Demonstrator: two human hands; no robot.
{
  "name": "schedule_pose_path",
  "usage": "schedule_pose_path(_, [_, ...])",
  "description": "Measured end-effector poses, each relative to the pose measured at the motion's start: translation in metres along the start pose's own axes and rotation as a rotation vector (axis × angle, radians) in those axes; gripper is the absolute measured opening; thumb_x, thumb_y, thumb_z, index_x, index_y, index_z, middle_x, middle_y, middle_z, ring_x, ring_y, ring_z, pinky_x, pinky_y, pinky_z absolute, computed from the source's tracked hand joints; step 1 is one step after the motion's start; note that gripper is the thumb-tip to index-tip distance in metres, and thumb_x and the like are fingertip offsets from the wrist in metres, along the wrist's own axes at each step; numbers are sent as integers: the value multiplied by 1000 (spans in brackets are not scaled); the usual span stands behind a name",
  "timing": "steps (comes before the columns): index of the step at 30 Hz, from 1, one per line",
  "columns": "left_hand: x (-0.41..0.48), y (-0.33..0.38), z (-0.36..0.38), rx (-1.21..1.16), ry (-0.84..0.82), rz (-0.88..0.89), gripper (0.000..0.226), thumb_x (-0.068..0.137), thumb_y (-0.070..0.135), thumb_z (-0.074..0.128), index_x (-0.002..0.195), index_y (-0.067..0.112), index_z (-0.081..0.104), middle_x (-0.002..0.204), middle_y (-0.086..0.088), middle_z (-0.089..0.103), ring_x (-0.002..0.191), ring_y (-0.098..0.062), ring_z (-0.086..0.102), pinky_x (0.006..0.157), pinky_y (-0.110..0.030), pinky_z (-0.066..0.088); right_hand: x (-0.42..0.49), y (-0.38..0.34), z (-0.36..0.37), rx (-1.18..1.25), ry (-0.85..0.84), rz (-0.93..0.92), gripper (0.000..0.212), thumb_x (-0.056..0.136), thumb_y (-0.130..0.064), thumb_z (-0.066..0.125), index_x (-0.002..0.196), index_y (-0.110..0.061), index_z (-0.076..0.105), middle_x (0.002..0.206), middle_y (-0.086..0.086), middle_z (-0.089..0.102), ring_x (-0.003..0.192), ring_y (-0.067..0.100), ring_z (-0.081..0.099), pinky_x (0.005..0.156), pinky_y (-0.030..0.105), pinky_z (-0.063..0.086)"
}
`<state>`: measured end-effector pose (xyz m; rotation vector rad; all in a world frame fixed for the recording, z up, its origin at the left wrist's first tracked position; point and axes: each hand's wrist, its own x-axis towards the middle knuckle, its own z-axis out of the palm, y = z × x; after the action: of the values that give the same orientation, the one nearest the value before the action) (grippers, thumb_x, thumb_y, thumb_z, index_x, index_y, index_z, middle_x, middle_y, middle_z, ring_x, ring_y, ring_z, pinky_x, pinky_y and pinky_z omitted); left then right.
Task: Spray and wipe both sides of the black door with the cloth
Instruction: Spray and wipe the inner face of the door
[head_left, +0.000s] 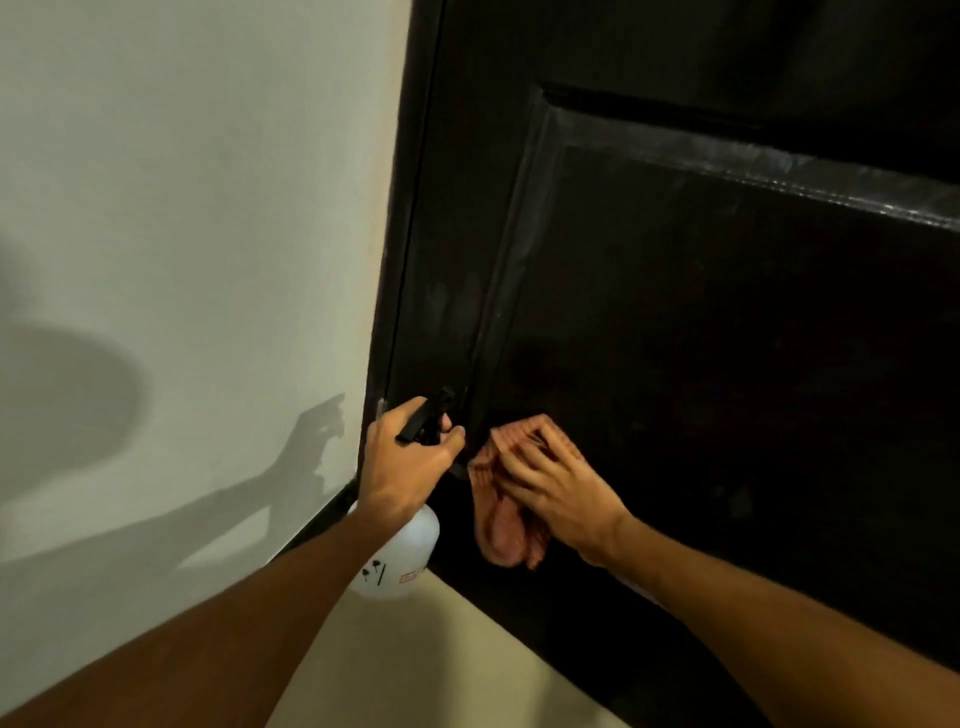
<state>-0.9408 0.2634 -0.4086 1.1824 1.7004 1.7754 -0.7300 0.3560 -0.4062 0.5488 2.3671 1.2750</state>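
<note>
A pale wall (182, 208) fills the left side and carries the shadow of an arm and sprayer. One spray bottle (400, 551), white with a black trigger head, hangs in the left hand (402, 462), whose fingers curl round its neck; whether it holds any liquid cannot be told. Just to its right, one reddish striped cloth (501, 525) lies under the right hand (558, 493), whose spread fingers press it against the lower part of the one black door (701, 338). Cream floor (441, 660) shows below.

Bottle (397, 556) left of cloth (506, 525)
</note>
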Motion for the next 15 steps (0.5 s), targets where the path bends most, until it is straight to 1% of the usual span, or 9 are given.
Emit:
schedule_pose_path(1, [-6,-1,8,6,-37,0,17,86,20,82,78,20,67,67,2,67,67,-18,69,65,-45,61,-13,-12,12,7,-69,-38,70,103,-33,42,164,-22,10,171,10,-5,156,37,-5,104,58,-39])
schedule_pose_path(2, [-8,-1,11,3,-58,8,17,86,20,82,78,20,66,67,2,67,66,-18,68,64,-43,60,-19,-13,19,30,-80,-41,75,101,-34,47,164,-21,9,171,10,-4,157,36,-4,106,57,-37])
schedule_pose_path(4, [-16,-5,18,4,-100,18,17,86,18,82,78,20,66,68,1,67,64,-18,66,61,-41,57,-30,-3,21,20,1,0,78,94,-33,54,163,-21,18,170,12,11,156,37,9,115,57,-29])
schedule_pose_path(6, [-23,-7,26,-1,-121,9,17,87,16,81,80,16,66,68,0,65,58,-16,62,52,-35,54,-37,23,14,20,180,148,72,89,-28,46,160,-21,31,165,14,28,150,39,27,122,57,-15])
schedule_pose_path(9, [-33,-1,44,-11,-160,16,15,88,13,80,82,11,66,71,-15,66,52,-14,58,42,-30,49,-54,51,9,21,281,384,76,88,-24,38,162,-20,24,165,18,25,147,42,27,124,57,-3])
schedule_pose_path(11, [-39,6,56,-12,-180,29,15,89,13,79,83,10,66,72,-19,66,51,-16,58,41,-32,50,-64,43,19,46,269,409,80,87,-24,47,163,-18,22,166,19,20,149,43,23,123,58,-4])
schedule_pose_path(12, [-40,7,58,-13,-180,29,14,88,12,79,83,10,66,71,-18,66,51,-15,58,41,-31,49,-66,30,26,66,233,369,83,85,-25,54,162,-17,23,166,19,20,150,43,20,124,57,-7])
schedule_pose_path(14, [-50,13,71,-21,-202,8,15,88,13,80,82,11,67,68,-11,64,51,-12,57,40,-28,48,-87,-4,46,97,72,213,93,84,-31,64,163,-16,18,168,17,15,153,41,13,121,56,-18])
schedule_pose_path(15, [-57,13,79,-18,-225,2,15,88,14,80,82,12,67,67,-7,63,50,-12,57,40,-27,48,-101,-19,56,104,-22,131,94,87,-34,64,163,-17,13,169,15,10,155,39,9,118,56,-26])
